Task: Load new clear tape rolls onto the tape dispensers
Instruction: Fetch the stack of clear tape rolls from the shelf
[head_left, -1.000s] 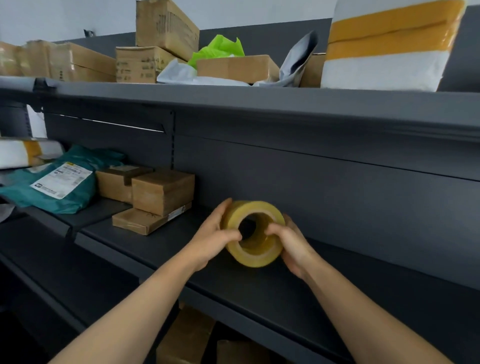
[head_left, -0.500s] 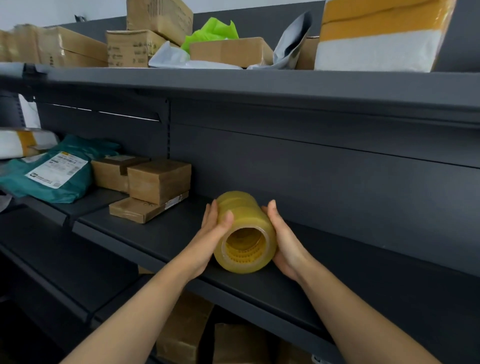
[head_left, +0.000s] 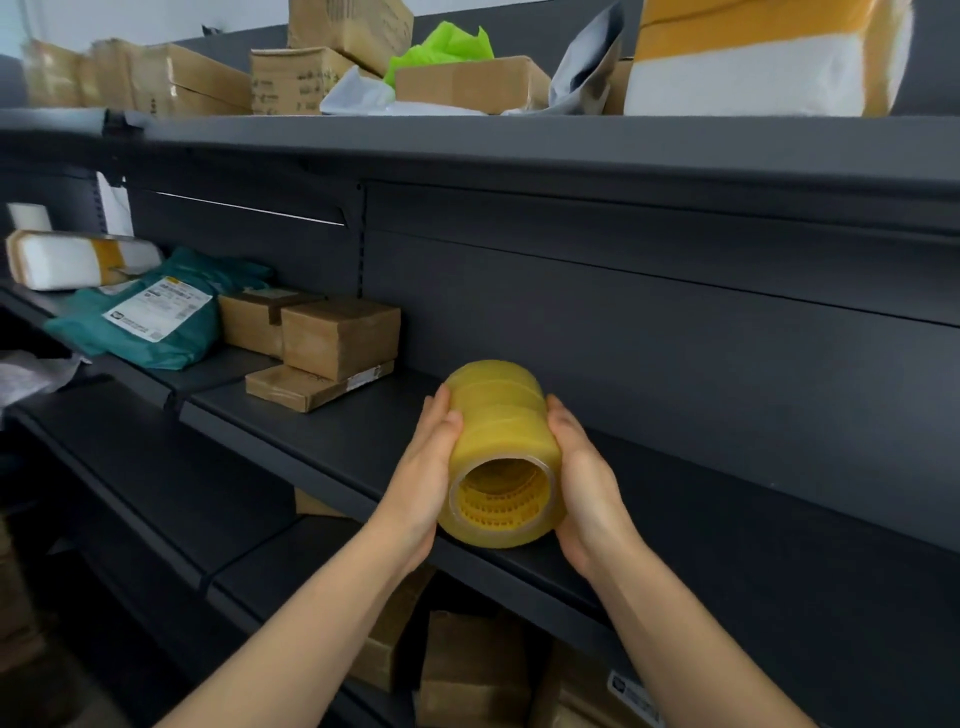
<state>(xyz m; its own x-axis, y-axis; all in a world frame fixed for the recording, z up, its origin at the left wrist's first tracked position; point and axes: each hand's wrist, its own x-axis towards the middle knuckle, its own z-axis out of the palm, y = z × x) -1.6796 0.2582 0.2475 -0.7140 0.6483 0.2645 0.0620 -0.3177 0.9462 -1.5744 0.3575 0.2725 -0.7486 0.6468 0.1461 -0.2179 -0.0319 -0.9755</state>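
A shrink-wrapped stack of yellowish clear tape rolls lies on its side over the front of the dark middle shelf, its open core facing me. My left hand holds its left side, thumb on top. On the opposite side, my right hand cups the stack. Whether the stack rests on the shelf or hangs just above it is unclear.
Brown cardboard boxes and a teal mailer bag sit on the same shelf to the left. The top shelf carries more boxes and a white and yellow parcel. More cartons stand below.
The tape stack has been turned from end-on to lengthwise and drawn toward the shelf's front edge. My hands have shifted from its rim to its sides.
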